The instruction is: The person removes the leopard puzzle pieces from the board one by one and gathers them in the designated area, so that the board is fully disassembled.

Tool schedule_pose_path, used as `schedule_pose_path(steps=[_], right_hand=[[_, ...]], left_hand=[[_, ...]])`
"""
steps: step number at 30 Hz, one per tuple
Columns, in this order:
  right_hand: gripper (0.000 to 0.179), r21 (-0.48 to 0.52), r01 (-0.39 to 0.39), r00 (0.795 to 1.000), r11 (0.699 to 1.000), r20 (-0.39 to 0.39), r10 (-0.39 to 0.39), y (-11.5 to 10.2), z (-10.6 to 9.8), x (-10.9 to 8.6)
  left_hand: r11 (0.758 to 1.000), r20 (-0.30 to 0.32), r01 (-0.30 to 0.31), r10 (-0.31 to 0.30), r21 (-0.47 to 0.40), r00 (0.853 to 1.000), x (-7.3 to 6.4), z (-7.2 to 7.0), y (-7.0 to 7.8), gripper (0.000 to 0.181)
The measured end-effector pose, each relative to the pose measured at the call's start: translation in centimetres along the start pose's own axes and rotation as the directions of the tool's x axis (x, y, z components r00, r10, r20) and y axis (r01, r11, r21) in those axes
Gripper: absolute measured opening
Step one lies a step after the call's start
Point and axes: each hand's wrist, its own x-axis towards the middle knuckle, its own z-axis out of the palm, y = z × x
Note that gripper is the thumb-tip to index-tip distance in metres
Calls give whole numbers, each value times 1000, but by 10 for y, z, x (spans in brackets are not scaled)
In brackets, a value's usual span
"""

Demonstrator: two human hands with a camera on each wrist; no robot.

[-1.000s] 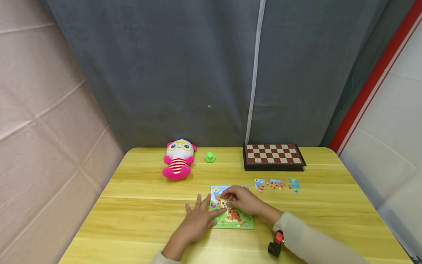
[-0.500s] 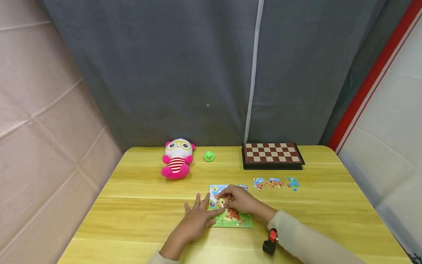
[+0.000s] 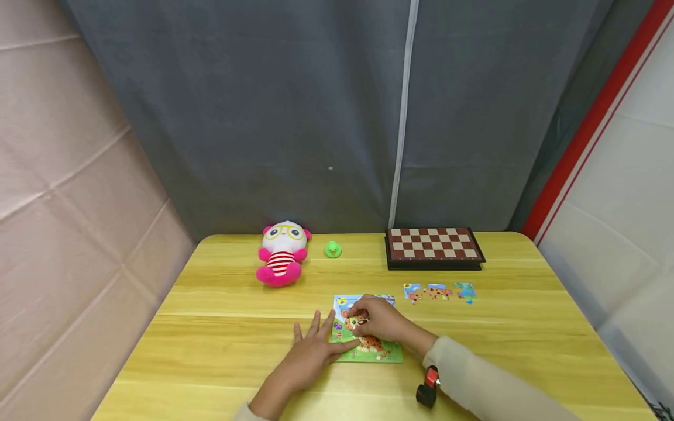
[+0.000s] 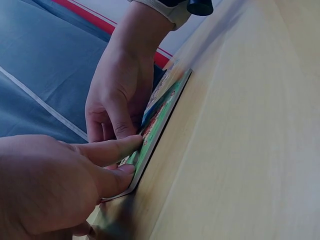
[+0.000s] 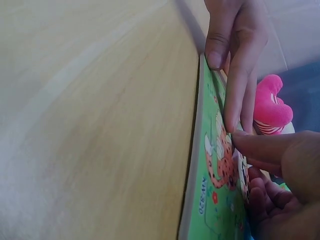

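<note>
A jigsaw puzzle board with an orange spotted leopard cub on green grass lies flat on the wooden table. My left hand spreads its fingers at the board's left side, with the index finger reaching across the picture. In the left wrist view its thumb also presses near the board's edge. My right hand bends over the cub's head and pinches a puzzle piece between thumb and fingers, low against the board. Most of that piece is hidden by the fingers. The two hands nearly meet in the right wrist view.
Three loose puzzle parts lie right of the board: a left piece, a spotted middle piece and a blue-green piece. Behind them sits a folded chessboard. A pink panda plush and green toy duck stand at the back.
My left index fingertip has slid slightly lower on the picture. The right thumb and fingers have shifted a little left and down over the cub's head, still pinching the puzzle piece.
</note>
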Motion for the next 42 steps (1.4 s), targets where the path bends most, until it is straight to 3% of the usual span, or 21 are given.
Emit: schedule_pose_path(steps=[14,30,42], right_hand=[[30,26,-35,999,999,3,35,-11,1,1],[23,169,-101,995,980,1,102,-10,1,4],[15,249,-94,995,964,-1,98,-15,-1,3]], left_hand=[[1000,29,6,-7,14,1000,-1,0,0,46],[1000,17,18,-18,-6,1000,-1,-1,0,45],[1000,10,8,-8,-3,1000,-2,-1,-1,45]])
